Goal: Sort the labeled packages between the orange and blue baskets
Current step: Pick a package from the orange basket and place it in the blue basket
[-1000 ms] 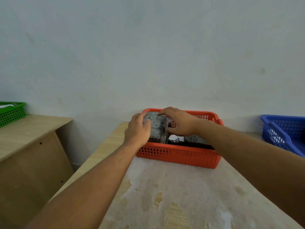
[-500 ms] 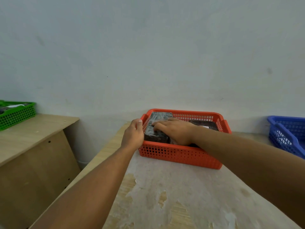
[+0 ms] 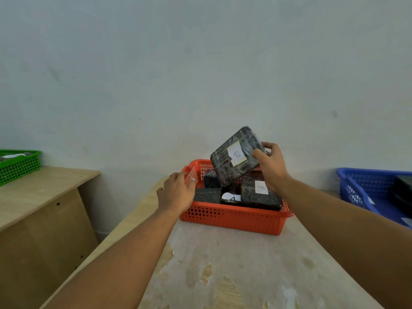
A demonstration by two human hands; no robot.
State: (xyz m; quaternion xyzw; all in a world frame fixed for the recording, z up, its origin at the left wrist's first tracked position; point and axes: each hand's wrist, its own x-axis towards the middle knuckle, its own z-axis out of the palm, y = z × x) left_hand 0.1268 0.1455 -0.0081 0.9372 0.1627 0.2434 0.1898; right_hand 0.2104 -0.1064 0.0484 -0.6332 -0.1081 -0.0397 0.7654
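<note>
In the head view, the right hand (image 3: 270,166) holds a dark wrapped package (image 3: 237,156) lifted above the orange basket (image 3: 234,218), thumb on its front face and fingers curled round its right edge. The package is tilted, and its white label (image 3: 237,155) bears a handwritten B turned sideways. The left hand (image 3: 178,191) grips the basket's left rim, fingers curled over the edge.

The orange basket stands on the worn counter (image 3: 234,270) near the wall. Inside it lie more dark packages; one at the right (image 3: 259,194) carries an A label, and another near the middle (image 3: 230,198) shows a white label partly hidden. Two more at the left (image 3: 208,195) show no label from here.

The blue basket (image 3: 365,186) sits at the right edge of the picture, well apart from the orange one, with dark contents only partly in view. A green basket (image 3: 20,166) rests on a separate wooden counter (image 3: 44,186) at far left.
</note>
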